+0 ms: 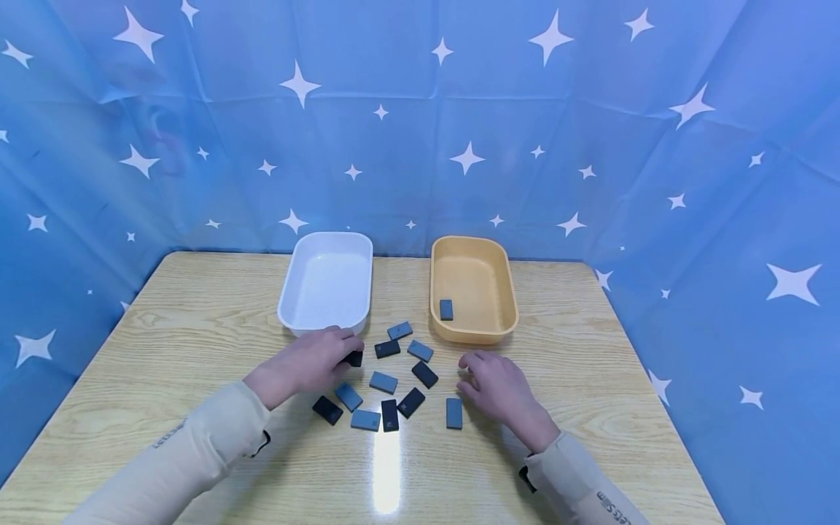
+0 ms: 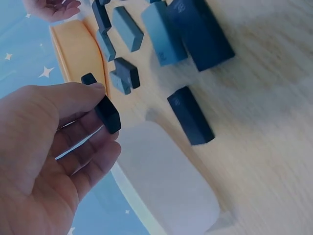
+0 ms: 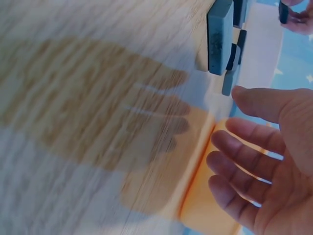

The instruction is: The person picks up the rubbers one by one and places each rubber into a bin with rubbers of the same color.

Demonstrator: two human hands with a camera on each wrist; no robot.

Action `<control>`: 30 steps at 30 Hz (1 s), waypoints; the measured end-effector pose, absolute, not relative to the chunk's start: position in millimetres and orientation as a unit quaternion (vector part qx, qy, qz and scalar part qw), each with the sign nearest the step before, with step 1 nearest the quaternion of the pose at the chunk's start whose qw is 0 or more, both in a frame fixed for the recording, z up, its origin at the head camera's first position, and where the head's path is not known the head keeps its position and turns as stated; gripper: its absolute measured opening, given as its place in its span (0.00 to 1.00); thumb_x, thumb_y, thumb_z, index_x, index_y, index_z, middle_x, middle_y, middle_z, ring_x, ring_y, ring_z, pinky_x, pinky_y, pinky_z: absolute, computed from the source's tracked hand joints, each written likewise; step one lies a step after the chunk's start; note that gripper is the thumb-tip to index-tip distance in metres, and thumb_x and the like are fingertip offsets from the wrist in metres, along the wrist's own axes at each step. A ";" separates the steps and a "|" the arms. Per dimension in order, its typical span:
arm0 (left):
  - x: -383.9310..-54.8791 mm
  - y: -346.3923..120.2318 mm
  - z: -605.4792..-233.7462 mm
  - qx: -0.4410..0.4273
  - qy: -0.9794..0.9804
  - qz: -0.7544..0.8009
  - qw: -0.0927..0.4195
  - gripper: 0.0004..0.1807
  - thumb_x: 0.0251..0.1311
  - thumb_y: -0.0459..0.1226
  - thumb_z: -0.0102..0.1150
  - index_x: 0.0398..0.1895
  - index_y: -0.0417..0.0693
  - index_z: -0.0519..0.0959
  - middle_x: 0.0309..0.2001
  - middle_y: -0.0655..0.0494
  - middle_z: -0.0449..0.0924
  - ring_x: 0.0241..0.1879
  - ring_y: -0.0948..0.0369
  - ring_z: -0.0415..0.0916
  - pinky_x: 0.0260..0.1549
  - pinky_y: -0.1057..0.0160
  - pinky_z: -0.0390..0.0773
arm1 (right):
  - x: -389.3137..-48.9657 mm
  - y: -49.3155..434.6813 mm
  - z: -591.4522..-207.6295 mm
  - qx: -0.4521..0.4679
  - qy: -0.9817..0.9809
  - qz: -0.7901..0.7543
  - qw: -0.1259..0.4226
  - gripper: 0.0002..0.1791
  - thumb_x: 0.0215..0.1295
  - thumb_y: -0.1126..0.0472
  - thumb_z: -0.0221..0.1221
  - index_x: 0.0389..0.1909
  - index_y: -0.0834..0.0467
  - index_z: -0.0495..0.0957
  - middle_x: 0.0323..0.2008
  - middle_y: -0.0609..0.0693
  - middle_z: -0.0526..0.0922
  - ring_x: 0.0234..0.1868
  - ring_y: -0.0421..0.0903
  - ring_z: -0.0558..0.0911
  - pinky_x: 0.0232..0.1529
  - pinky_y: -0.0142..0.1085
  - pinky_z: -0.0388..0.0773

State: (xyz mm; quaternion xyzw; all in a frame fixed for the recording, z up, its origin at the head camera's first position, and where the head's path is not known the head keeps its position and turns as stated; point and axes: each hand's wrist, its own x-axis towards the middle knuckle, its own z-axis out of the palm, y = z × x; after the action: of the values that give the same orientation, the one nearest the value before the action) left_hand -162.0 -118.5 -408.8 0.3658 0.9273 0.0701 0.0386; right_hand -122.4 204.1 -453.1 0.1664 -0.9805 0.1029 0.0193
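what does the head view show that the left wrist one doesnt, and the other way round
Only the head view shows the blue-grey block inside the orange bin, and the left sleeve.

Only the left wrist view shows the palm side of the left hand.

Both show the black block in that hand, the right hand (cut off in the wrist view), both bins, the white one included, loose blocks on the table and the starry backdrop.
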 end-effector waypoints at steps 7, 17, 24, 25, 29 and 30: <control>-166.8 -125.4 -397.0 0.356 0.933 0.060 0.013 0.12 0.59 0.37 0.66 0.46 0.50 0.79 0.38 0.58 0.80 0.36 0.62 0.76 0.36 0.61 0.78 | -122.7 205.2 -454.1 0.165 -0.981 0.098 0.020 0.14 0.56 0.52 0.69 0.40 0.52 0.80 0.33 0.45 0.82 0.32 0.43 0.77 0.35 0.41 0.75; -173.4 -135.5 -384.4 0.349 0.935 0.063 -0.016 0.12 0.58 0.36 0.66 0.45 0.47 0.80 0.36 0.57 0.80 0.35 0.61 0.76 0.37 0.59 0.78 | -122.6 205.1 -452.8 0.160 -0.982 0.098 0.020 0.14 0.56 0.52 0.69 0.40 0.53 0.81 0.35 0.46 0.83 0.34 0.45 0.80 0.36 0.42 0.77; -184.4 -147.2 -382.6 0.321 0.944 0.065 -0.031 0.12 0.58 0.38 0.65 0.45 0.46 0.81 0.37 0.55 0.81 0.33 0.59 0.78 0.36 0.57 0.79 | -122.2 205.0 -452.3 0.160 -0.982 0.097 0.020 0.13 0.56 0.52 0.69 0.40 0.53 0.80 0.35 0.46 0.83 0.34 0.44 0.79 0.36 0.42 0.77; -186.3 -149.1 -382.8 0.316 0.946 0.067 -0.031 0.12 0.58 0.38 0.65 0.44 0.46 0.81 0.36 0.54 0.81 0.33 0.59 0.78 0.35 0.56 0.79 | -122.1 205.0 -452.2 0.160 -0.982 0.097 0.020 0.13 0.56 0.52 0.69 0.40 0.53 0.80 0.35 0.46 0.83 0.34 0.45 0.79 0.36 0.42 0.77; -193.2 -156.6 -383.5 0.298 0.952 0.066 -0.025 0.11 0.59 0.39 0.65 0.44 0.47 0.80 0.37 0.54 0.81 0.33 0.58 0.78 0.35 0.55 0.79 | -122.3 205.2 -452.4 0.161 -0.982 0.097 0.023 0.13 0.56 0.52 0.69 0.40 0.53 0.80 0.35 0.46 0.82 0.34 0.45 0.80 0.36 0.42 0.77; -195.1 -158.5 -383.6 0.294 0.953 0.065 -0.023 0.11 0.59 0.39 0.65 0.44 0.46 0.80 0.37 0.54 0.81 0.33 0.57 0.78 0.35 0.54 0.79 | -122.5 205.2 -452.4 0.161 -0.982 0.097 0.024 0.13 0.56 0.52 0.69 0.40 0.52 0.80 0.35 0.46 0.82 0.34 0.45 0.79 0.36 0.42 0.77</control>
State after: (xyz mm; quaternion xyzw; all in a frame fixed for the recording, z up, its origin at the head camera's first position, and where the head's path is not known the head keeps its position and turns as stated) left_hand -195.1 -158.5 -383.6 0.2939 0.9533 0.0654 -0.0229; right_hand -122.5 205.2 -452.4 0.1608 -0.9819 0.0974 0.0238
